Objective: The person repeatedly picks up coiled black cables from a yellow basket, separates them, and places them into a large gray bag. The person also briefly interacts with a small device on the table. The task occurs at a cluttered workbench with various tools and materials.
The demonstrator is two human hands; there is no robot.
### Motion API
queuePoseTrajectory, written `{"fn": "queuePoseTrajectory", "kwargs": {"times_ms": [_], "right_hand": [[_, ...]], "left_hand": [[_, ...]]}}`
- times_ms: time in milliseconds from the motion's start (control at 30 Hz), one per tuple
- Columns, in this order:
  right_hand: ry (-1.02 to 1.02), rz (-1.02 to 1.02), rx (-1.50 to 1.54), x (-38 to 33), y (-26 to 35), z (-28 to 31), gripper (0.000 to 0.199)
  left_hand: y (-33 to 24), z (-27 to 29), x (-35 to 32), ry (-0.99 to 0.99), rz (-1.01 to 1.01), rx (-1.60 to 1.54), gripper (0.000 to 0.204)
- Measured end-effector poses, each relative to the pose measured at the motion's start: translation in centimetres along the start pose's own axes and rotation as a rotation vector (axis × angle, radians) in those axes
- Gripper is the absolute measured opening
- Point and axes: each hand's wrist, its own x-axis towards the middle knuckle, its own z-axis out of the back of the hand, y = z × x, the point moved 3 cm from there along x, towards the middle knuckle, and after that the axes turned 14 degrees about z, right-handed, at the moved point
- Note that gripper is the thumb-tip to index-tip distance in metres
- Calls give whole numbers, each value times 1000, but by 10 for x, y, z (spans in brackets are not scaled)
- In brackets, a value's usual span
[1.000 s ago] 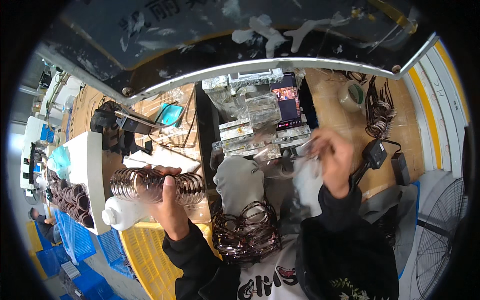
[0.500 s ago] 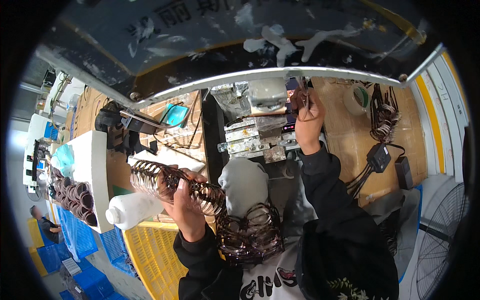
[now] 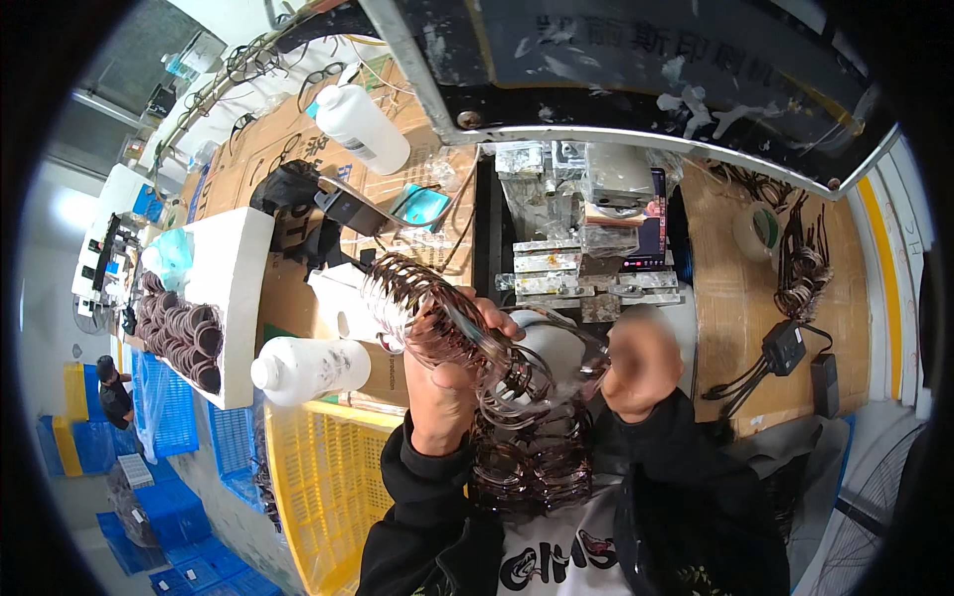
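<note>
My left hand (image 3: 444, 370) grips a long stack of thin brown translucent rings (image 3: 422, 308), held tilted over the bench edge. My right hand (image 3: 641, 366) is blurred beside the stack's lower end, its fingers closed near one ring (image 3: 586, 356); whether it holds that ring is unclear. A heap of the same brown rings (image 3: 532, 462) lies in front of my chest. Behind the hands stands a small metal fixture with clamp blocks (image 3: 586, 273).
A white bottle (image 3: 303, 366) lies left of my hand; another white bottle (image 3: 363, 127) is at the back. More rings sit in a white tray (image 3: 234, 288). A yellow crate (image 3: 323, 487), blue crates, tape roll (image 3: 757, 230), power adapter (image 3: 785, 346) surround me. A person stands far left.
My right hand has come back from the fixture to the lower end of the ring stack. My left hand has lifted the stack higher and closer to the middle.
</note>
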Motion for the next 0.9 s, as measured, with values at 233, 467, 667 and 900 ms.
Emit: {"fn": "queuePoseTrajectory", "kwargs": {"times_ms": [233,467,667,900], "right_hand": [[95,-37,88,14,22,-4,31],[307,34,115,22,35,-4,51],[423,9,221,18,31,-17,62],[621,-137,251,20,35,-6,31]], "left_hand": [[-8,2,0,59,-64,97,87],[-7,2,-4,115,-116,148,68],[-11,-4,-7,163,-156,122,94],[-42,10,-89,52,-496,293,82]]}}
